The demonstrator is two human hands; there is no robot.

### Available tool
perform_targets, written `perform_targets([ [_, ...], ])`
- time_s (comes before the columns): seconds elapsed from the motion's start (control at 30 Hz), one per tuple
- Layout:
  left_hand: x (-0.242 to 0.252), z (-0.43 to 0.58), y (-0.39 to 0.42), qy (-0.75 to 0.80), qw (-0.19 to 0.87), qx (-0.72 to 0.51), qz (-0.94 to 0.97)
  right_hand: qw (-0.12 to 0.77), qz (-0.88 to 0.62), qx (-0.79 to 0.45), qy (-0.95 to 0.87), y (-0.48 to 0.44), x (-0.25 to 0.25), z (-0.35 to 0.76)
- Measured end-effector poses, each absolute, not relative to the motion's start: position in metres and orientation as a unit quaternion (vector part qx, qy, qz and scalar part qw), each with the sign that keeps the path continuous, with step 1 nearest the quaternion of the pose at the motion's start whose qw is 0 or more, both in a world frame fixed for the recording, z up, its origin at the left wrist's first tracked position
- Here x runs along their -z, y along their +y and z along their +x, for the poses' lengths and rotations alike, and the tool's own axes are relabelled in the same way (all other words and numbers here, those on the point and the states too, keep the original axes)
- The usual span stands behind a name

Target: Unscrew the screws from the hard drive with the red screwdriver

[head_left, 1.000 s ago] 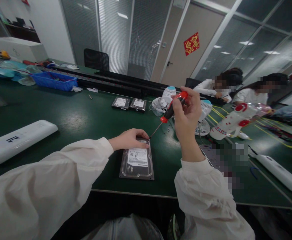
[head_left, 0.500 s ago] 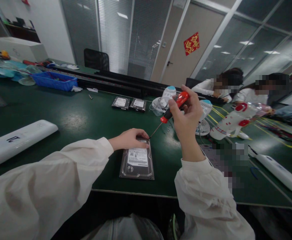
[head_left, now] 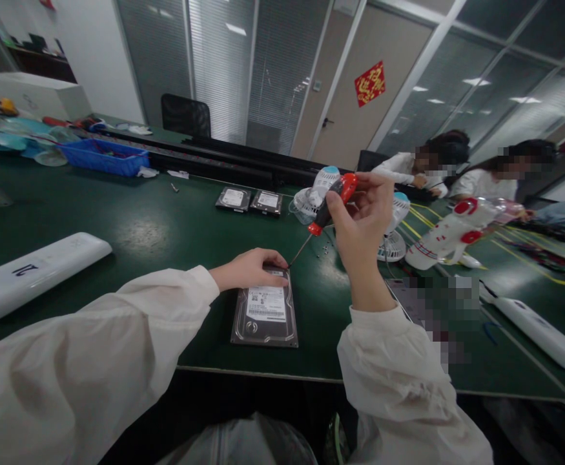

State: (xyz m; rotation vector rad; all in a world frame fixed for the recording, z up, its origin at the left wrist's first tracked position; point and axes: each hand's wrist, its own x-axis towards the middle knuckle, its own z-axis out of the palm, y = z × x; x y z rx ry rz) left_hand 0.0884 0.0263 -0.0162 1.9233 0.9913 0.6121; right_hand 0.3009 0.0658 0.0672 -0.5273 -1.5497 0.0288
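A hard drive [head_left: 267,310] with a white label lies flat on the green table [head_left: 166,258] in front of me. My left hand [head_left: 253,268] grips its far end, thumb across the top and fingers along the far edge. In my right hand [head_left: 362,210] is a screwdriver [head_left: 321,216] with a red and black handle. It slants down to the left, its tip at the drive's far right corner. Whether a screw sits under the tip is too small to tell. Several tiny screws [head_left: 327,248] lie on the table right of the shaft.
Two more hard drives [head_left: 234,198] lie beyond my hands. Small white fans [head_left: 392,247] stand behind my right hand, and a white and red bottle [head_left: 432,248] leans farther right. A blue basket [head_left: 105,157] is back left; a white device [head_left: 40,274] lies left. Two people sit at the far right.
My right hand's fingers have shifted around the screwdriver handle, and the handle has tipped slightly left. The tip stays at the drive's corner. My left hand and the drive have not moved.
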Motion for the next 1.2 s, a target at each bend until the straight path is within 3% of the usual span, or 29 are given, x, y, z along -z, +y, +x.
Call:
perform_targets([
  [0.43, 0.014, 0.089, 0.025, 0.402, 0.422, -0.242, 0.776, 0.693, -0.23, -0.049, -0.681, 0.059, -0.071, 0.296],
  [0.63, 0.017, 0.088, 0.027, 0.4, 0.43, -0.244, 0.772, 0.698, -0.198, 0.0, -0.688, 0.06, -0.072, 0.295],
  [1.2, 0.014, 0.088, 0.025, 0.402, 0.436, -0.235, 0.771, 0.668, -0.272, 0.011, -0.693, 0.058, -0.068, 0.299],
])
